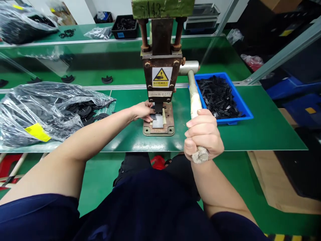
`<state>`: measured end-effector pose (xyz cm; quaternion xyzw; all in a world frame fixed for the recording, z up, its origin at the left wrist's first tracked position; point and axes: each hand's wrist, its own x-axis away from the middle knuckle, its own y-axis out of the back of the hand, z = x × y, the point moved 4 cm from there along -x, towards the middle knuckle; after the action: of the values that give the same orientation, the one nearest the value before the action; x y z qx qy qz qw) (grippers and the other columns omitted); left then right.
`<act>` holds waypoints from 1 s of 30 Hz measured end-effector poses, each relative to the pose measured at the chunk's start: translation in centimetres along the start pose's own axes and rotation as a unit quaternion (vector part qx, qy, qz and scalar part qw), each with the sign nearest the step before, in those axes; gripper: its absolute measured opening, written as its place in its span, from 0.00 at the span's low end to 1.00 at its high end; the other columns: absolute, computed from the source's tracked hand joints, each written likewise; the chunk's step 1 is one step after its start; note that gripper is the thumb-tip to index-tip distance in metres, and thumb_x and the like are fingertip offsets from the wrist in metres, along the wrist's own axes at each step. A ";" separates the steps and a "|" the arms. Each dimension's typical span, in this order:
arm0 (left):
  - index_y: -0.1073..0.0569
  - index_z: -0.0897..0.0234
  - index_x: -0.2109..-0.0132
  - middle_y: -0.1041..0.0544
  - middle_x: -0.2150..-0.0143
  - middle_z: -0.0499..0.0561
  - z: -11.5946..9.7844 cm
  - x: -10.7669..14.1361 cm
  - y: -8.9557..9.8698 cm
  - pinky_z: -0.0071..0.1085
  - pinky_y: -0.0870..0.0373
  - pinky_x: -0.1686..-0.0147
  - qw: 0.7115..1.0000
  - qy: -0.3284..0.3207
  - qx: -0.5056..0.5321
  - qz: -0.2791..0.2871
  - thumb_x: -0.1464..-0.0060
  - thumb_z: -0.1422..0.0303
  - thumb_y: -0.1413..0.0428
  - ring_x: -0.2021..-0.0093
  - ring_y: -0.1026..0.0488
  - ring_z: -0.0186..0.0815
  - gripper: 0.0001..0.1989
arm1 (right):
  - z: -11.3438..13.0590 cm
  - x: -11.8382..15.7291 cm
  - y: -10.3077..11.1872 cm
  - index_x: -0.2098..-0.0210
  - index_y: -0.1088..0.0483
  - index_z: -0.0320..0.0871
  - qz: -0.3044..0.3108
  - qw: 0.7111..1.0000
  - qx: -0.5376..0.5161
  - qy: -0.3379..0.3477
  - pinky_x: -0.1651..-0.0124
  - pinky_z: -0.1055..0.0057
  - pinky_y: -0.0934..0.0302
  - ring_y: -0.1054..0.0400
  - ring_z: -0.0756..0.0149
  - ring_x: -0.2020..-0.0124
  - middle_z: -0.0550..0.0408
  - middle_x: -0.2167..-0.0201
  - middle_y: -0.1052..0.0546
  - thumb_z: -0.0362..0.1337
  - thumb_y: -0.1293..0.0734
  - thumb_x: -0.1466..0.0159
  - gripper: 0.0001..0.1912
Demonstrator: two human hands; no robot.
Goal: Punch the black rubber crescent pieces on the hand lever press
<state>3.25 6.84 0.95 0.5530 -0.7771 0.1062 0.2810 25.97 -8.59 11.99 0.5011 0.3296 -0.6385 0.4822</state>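
A hand press (160, 60) with a yellow hazard label stands upright on the green bench in front of me. My left hand (142, 111) is at its base, fingers closed on a small black plastic part (153, 116) beneath the ram; much of that part is hidden by the fingers and the ram. A flat metal plate (157, 122) lies on the press base (160, 132) just beside those fingertips. My right hand (204, 135) wraps round the lower end of the press lever (193, 90), which is bound in pale tape and slants down from the hub.
To the right, a blue tray (247, 112) holds many thin black pieces. A clear plastic bag (45, 107) of curved black parts lies at left. Behind the press runs a rail with a few curved parts (107, 79) beyond it. A black bin (124, 33) sits farther back.
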 end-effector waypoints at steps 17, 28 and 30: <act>0.21 0.62 0.45 0.22 0.49 0.61 8.0 9.7 7.6 0.43 0.28 0.44 0.880 -0.261 -0.283 -0.279 0.36 0.59 0.39 0.48 0.24 0.48 0.17 | -1.3 0.3 0.2 0.79 0.38 0.47 -0.040 0.999 -0.002 0.014 0.47 0.47 0.26 0.24 0.64 0.71 0.65 0.79 0.24 0.40 0.24 0.43 0.19; 0.25 0.62 0.60 0.24 0.50 0.64 10.9 8.5 15.3 0.45 0.33 0.45 0.810 -0.116 -0.430 -0.382 0.44 0.55 0.34 0.45 0.28 0.57 0.16 | -1.6 0.2 0.0 0.78 0.39 0.47 -0.043 0.999 0.004 0.032 0.46 0.48 0.26 0.25 0.66 0.71 0.65 0.79 0.26 0.41 0.25 0.42 0.18; 0.29 0.60 0.63 0.23 0.56 0.60 10.5 7.9 14.3 0.41 0.32 0.50 0.831 -0.148 -0.408 -0.347 0.43 0.62 0.36 0.52 0.25 0.51 0.11 | -1.3 0.1 0.0 0.78 0.38 0.47 -0.034 0.999 0.006 0.038 0.46 0.47 0.26 0.25 0.66 0.70 0.65 0.79 0.26 0.40 0.26 0.41 0.17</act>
<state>-15.05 0.72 -1.18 0.6304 -0.5388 -0.4083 0.3814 26.39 -7.50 11.53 0.5159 0.3608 -0.6373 0.4445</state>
